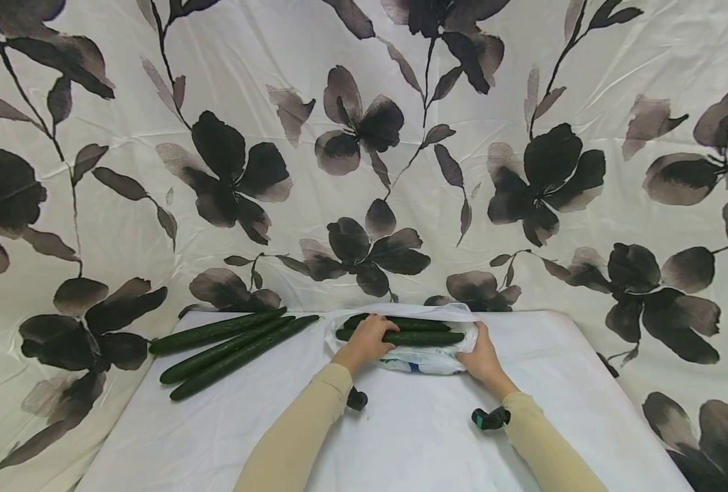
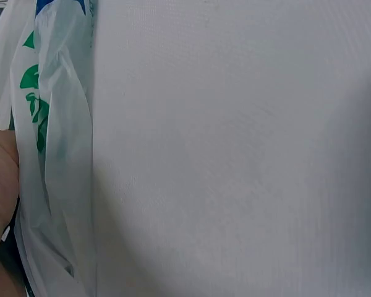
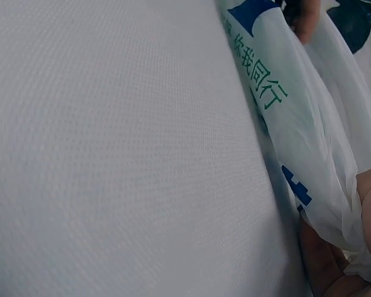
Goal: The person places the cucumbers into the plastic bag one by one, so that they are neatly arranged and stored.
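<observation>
A white plastic bag (image 1: 434, 362) with green and blue print lies at the table's back, its mouth spread wide. Inside it are a front cucumber (image 1: 428, 338) and a rear cucumber (image 1: 422, 324), side by side. My left hand (image 1: 368, 339) reaches over the bag's left part, fingers curled over the front cucumber; its thumb is hard to make out. At the opposite end, my right hand (image 1: 483, 357) grips the bag's edge. In the right wrist view, thumb and fingers hold the bunched plastic (image 3: 352, 247). The left wrist view shows the bag's printed side (image 2: 55, 136) beside the hand.
Three long cucumbers (image 1: 240, 355) lie fanned out on the left of the white-covered table (image 1: 419, 437). Behind the table hangs a floral cloth (image 1: 364, 191). A dark wrist device (image 1: 491, 418) sits below the right hand, another (image 1: 356, 399) near the left.
</observation>
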`<state>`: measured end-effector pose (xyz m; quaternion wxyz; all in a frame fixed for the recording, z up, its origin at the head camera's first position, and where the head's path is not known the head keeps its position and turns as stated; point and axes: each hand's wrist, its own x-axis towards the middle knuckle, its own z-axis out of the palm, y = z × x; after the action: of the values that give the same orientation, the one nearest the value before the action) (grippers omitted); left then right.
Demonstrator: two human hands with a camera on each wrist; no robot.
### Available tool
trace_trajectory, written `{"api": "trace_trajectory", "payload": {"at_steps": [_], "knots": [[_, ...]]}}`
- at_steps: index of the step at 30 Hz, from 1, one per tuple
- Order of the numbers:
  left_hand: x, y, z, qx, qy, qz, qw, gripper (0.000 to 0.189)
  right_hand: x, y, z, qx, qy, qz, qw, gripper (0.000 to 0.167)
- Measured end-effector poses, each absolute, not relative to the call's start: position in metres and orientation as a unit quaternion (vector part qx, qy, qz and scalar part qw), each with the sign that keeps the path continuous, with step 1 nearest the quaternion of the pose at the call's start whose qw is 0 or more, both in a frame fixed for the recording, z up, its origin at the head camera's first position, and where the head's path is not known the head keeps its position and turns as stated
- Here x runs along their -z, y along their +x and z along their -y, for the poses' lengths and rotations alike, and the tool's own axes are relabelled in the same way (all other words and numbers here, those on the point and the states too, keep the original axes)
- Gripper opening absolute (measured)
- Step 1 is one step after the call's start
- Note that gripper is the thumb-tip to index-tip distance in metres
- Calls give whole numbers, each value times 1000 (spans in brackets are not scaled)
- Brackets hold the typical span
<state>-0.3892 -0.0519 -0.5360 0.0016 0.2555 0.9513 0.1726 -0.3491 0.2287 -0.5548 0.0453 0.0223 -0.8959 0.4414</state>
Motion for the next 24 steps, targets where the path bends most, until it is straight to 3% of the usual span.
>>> {"api": "trace_trajectory", "payload": {"at_steps": [10, 17, 24], "knots": [[533, -383, 80, -191, 226, -955, -4, 40, 556, -348, -228, -450, 15, 892, 42, 89], [535, -382, 97, -284, 204, -937, 11, 39, 556, -348, -230, -458, 11, 889, 31, 89], [534, -384, 102, -332, 202, -921, 14, 49, 552, -351, -230, -438, 47, 897, 40, 96]]}}
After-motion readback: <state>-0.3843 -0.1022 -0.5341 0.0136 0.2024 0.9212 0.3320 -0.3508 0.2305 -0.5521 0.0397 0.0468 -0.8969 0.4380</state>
